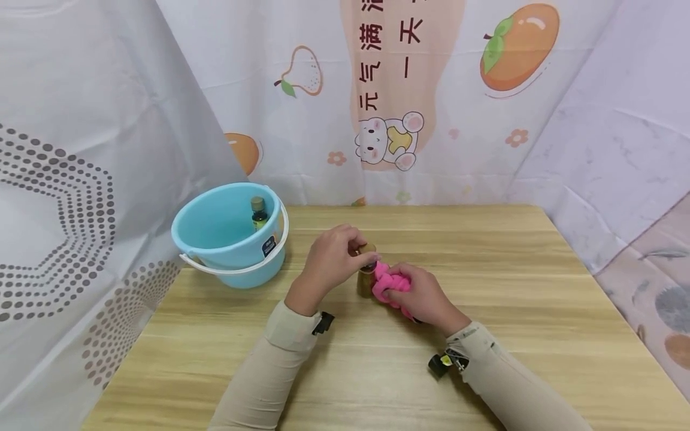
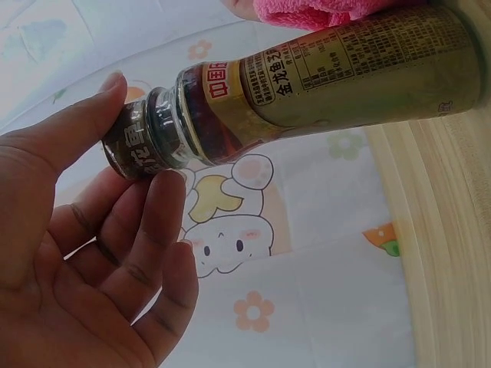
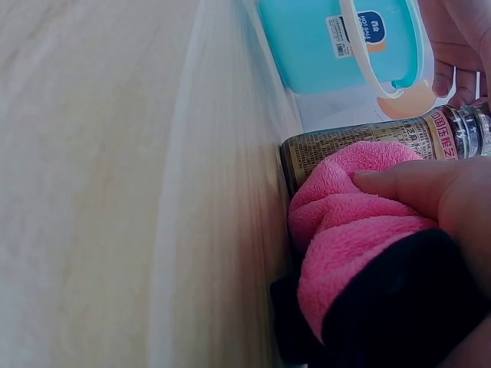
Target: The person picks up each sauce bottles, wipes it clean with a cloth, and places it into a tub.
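Note:
A labelled glass bottle of what looks like sesame oil (image 1: 365, 286) stands upright on the table. My left hand (image 1: 333, 258) pinches its brown cap (image 2: 126, 142) between thumb and fingers. Against the bottle's right side, my right hand (image 1: 426, 297) grips a bunched pink cloth (image 1: 389, 286). The right wrist view shows the thumb pressing into the cloth's folds (image 3: 360, 211), which cover part of the label. A black piece (image 3: 406, 299) lies against the cloth; whether it belongs to it I cannot tell.
To the left stands a light-blue bucket (image 1: 237, 258) with a white handle (image 1: 237, 270). Another dark bottle with a brown cap (image 1: 259, 212) is inside it. The wooden table (image 1: 485, 269) reaches back to a printed curtain (image 1: 458, 149).

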Demonstrator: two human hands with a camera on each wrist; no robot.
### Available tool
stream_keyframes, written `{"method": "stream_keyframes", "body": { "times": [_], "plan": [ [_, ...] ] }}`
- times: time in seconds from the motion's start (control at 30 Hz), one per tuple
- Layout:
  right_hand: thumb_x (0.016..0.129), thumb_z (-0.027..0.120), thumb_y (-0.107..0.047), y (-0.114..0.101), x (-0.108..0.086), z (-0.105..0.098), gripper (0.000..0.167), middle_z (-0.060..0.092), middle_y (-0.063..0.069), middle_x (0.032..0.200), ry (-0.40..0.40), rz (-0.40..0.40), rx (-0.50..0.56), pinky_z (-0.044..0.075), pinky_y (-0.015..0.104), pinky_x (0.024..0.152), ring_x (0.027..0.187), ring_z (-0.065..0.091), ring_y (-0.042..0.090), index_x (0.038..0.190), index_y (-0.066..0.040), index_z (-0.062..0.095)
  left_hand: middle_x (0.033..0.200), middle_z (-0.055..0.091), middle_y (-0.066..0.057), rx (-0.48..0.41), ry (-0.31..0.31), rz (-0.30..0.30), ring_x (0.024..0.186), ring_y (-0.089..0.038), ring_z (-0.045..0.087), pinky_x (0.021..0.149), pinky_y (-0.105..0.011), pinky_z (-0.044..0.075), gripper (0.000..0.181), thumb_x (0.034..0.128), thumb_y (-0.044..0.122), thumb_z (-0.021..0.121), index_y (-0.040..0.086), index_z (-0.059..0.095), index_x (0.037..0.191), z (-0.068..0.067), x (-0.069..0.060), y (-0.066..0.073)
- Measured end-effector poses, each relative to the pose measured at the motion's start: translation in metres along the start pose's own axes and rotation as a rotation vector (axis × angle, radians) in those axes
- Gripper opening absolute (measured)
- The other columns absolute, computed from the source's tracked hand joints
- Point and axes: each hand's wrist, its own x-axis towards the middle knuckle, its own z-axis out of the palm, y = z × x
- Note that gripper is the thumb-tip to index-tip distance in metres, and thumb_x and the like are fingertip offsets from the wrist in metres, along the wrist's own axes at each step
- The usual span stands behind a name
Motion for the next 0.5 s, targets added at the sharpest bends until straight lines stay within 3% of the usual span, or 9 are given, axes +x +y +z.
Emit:
{"method": "stream_keyframes", "body": {
  "times": [0.23,0.5],
  "plan": [
    [0.086,0.086,-0.025,-0.0004,0.0014,0.0000,0.029,0.068,0.001,0.090,0.005,-0.010,0.009,0.055,0.032,0.063,0.076,0.063,0.017,0.111,-0.026,0.071,0.083,0.063,0.007,-0.003,0.009,0.022,0.075,-0.008,0.056,0.065,-0.025,0.050,0.031,0.0845,0.047,0.085,0.018,0.075,0.089,-0.0019,0.0001,-0.0001],
    [0.086,0.085,-0.024,-0.0016,-0.0004,0.0006,0.028,0.070,0.000,0.086,0.010,0.003,0.040,0.056,0.033,0.060,0.072,0.066,0.016,0.110,-0.025,0.071,0.084,0.063,0.007,-0.003,-0.005,0.006,0.076,-0.007,0.057,0.066,-0.025,0.051,0.031,0.0846,0.047,0.085,0.018,0.076,0.091,-0.0013,-0.0014,-0.0009]
  ]
}}
